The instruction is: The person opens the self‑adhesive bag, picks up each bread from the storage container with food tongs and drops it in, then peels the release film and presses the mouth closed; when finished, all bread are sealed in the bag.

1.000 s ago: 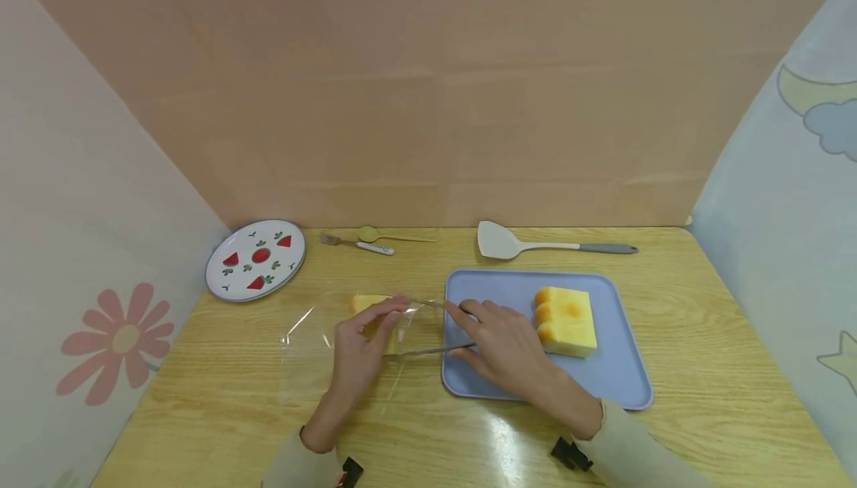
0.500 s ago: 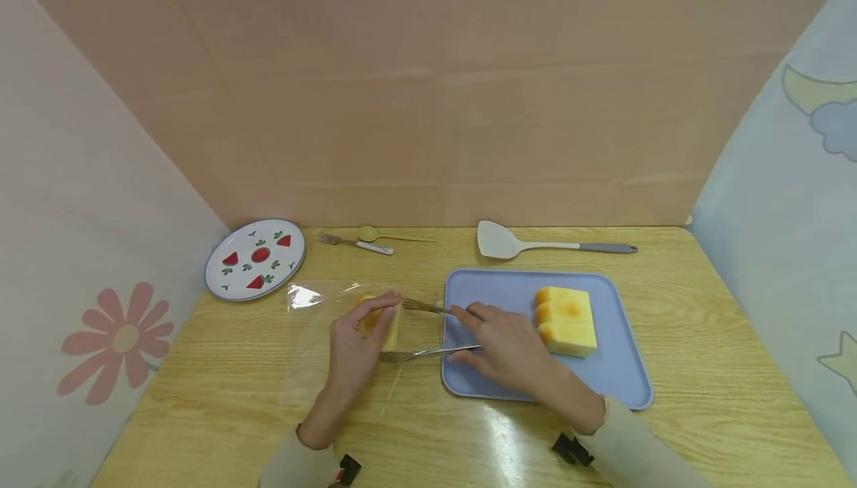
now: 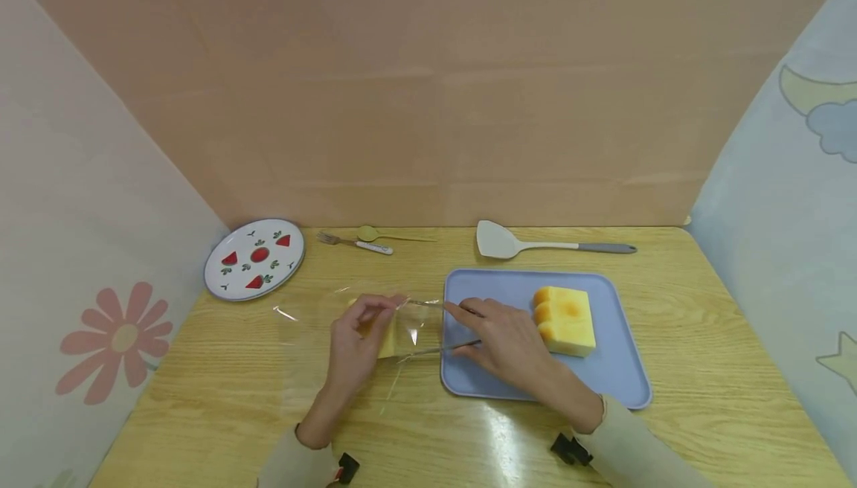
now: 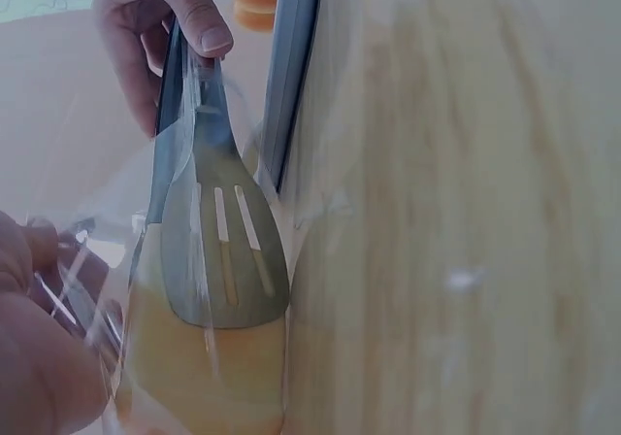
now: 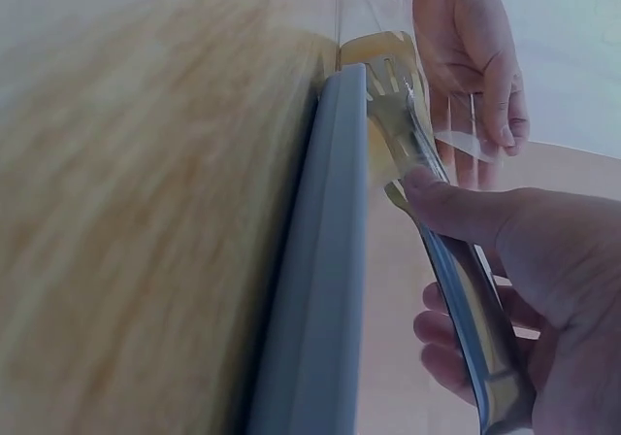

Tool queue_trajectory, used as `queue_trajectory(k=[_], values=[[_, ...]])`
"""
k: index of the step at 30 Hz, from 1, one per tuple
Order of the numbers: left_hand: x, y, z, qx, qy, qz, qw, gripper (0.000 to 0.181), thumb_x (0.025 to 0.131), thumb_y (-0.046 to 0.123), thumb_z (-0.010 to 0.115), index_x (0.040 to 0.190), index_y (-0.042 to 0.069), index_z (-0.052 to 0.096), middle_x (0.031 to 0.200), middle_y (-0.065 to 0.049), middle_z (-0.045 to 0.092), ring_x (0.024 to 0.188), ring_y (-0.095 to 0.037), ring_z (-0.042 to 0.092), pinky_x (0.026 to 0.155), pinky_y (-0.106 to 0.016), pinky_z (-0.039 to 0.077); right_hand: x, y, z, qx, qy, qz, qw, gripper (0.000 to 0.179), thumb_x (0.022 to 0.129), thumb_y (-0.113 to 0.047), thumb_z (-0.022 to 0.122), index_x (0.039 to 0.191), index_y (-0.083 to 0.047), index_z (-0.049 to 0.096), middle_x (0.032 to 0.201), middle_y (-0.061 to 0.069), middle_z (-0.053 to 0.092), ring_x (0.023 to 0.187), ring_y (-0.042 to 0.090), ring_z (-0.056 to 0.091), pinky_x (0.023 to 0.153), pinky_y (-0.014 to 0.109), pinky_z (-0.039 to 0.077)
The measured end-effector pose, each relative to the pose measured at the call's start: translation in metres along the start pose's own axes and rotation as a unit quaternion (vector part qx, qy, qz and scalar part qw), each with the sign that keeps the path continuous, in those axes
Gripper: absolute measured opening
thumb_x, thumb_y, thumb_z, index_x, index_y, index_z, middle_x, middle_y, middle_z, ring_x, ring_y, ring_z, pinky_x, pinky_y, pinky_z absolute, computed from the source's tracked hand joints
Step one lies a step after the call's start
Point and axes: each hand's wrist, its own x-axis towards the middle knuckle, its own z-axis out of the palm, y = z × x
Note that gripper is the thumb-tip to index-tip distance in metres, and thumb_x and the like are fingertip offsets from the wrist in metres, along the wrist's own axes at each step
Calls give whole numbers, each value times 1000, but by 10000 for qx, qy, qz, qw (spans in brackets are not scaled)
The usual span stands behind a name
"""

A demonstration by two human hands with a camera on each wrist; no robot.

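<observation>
My left hand [image 3: 355, 339] pinches the edge of a clear plastic bag [image 3: 301, 369] at its mouth. A yellow bread piece [image 4: 209, 367] lies inside the bag, partly covered by that hand in the head view. With my right hand [image 3: 502, 339] I grip metal tongs [image 5: 475, 328], their two arms spread apart. The slotted tong ends reach into the bag's mouth and overlap the bread in the left wrist view; I cannot tell how firmly they press it. Another bread piece [image 3: 567, 322], browned along one side, sits on the blue tray [image 3: 623, 373] beyond my right hand.
A white plate [image 3: 221, 287] with watermelon pictures stands at the back left. Beside it lie a fork [image 3: 373, 248] and a yellowish spoon [image 3: 367, 233]. Behind the tray rests a white spatula [image 3: 497, 241] with a grey handle. Patterned walls close in both sides.
The bag's film has shifted to the right over the tong ends, which showed more plainly half a second ago. Both hands stay nearly in place. The tray and its bread have not moved.
</observation>
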Motion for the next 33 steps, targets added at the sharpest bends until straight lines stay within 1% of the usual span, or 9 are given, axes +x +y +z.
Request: queue_trajectory(k=[4,8,13,15,17,20,24,29,33], values=[[0,0,0,-86,-350,25,9993,5,105,-5,71,109,-2,73,121,-15,83,124,-24,77,108,-24,58,1,-1,-1,57,-206,110,9997,81,74,-47,103,145,-19,76,120,-3,78,84,14,72,55,23,51],[1,-1,-3,333,-408,10,9986,5,107,1,71,111,3,74,123,-9,83,123,-25,77,108,-27,58,2,-2,-2,233,-612,300,9974,81,78,-52,99,146,-17,74,121,-1,78,87,16,74,53,23,49],[4,-1,-8,991,-313,35,9946,12,106,5,75,118,6,77,125,-3,82,125,-28,76,113,-49,57,0,-3,-2,308,-888,428,9947,82,80,-57,97,147,-15,72,120,0,77,85,16,74,51,22,45],[5,-1,-9,1142,-320,-27,9929,17,104,6,77,121,5,78,127,-4,82,127,-29,74,115,-58,54,-1,-2,-2,319,-912,450,9943,82,80,-57,97,146,-15,72,119,0,77,83,16,73,50,21,44],[5,-2,-11,1309,-317,-68,9909,18,104,8,78,122,5,78,128,-7,81,129,-30,73,116,-62,52,-2,-2,-1,350,-929,470,9939,80,81,-57,96,145,-16,72,118,-1,77,82,16,73,50,21,43],[7,-4,-12,1666,-213,46,9858,16,106,8,75,121,3,80,127,-13,81,128,-35,74,115,-62,53,-3,-1,0,380,-917,466,9940,78,82,-58,95,144,-17,73,118,-2,77,82,16,73,50,21,43],[11,-8,-14,2272,-50,205,9736,18,107,5,73,122,-3,79,132,-21,78,131,-46,70,113,-65,53,-3,0,0,416,-869,435,9944,76,83,-58,95,143,-17,74,119,-2,78,84,16,75,51,22,44],[16,-11,-15,2765,-207,-41,9608,28,104,5,77,130,-5,77,140,-26,72,141,-50,62,124,-66,42,-2,0,-2,494,-794,424,9947,76,81,-56,96,144,-18,75,121,-2,78,88,18,77,52,23,45],[21,-14,-15,2763,-292,-183,9604,19,102,5,80,118,-4,82,125,-23,79,135,-50,66,125,-65,41,-2,0,-2,529,-781,428,9946,77,80,-54,97,145,-19,74,123,-2,79,91,18,77,51,22,44]])
